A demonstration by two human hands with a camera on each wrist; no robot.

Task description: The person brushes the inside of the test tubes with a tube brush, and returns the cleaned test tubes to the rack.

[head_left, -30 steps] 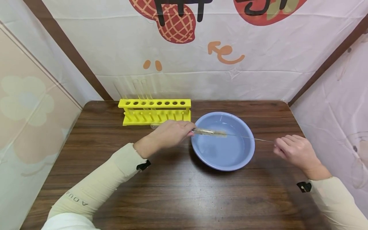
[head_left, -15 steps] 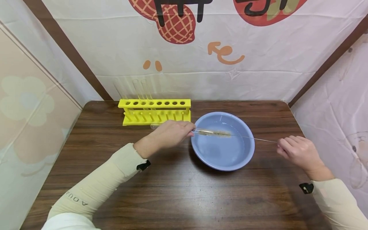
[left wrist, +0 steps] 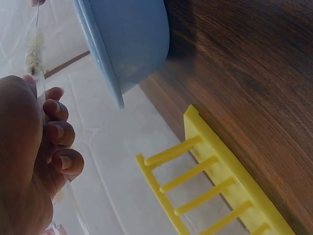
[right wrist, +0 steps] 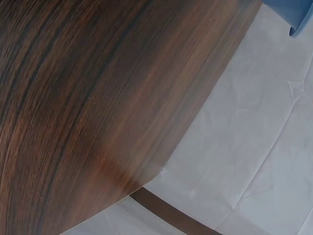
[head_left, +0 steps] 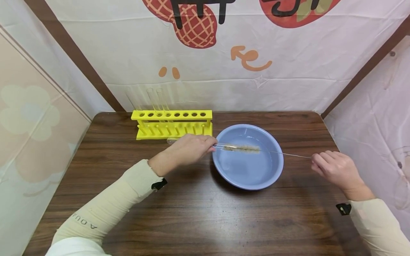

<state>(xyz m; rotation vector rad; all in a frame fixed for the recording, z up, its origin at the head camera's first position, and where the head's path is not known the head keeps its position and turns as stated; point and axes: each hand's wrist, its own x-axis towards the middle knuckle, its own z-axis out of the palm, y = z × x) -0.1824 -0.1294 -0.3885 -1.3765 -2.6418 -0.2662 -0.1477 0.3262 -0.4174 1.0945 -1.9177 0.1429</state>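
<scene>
Brush (head_left: 246,148) further outta tube (head_left: 219,146), L hand (head_left: 192,148) gripping tube, R hand (head_left: 334,168) gripping wire (head_left: 294,155), basin (head_left: 249,187) w/ water (head_left: 245,169)

A white cloth (head_left: 304,64) with red and orange prints (head_left: 196,30) hangs behind the wood-grain table (head_left: 224,224)

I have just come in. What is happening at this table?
The person's left-hand grip holds a clear test tube partly over the blue basin of water. The right-hand grip holds a bristle brush by its thin wire; the bristles are partly inside the tube, partly outside. Other tubes are in the yellow rack.
</scene>
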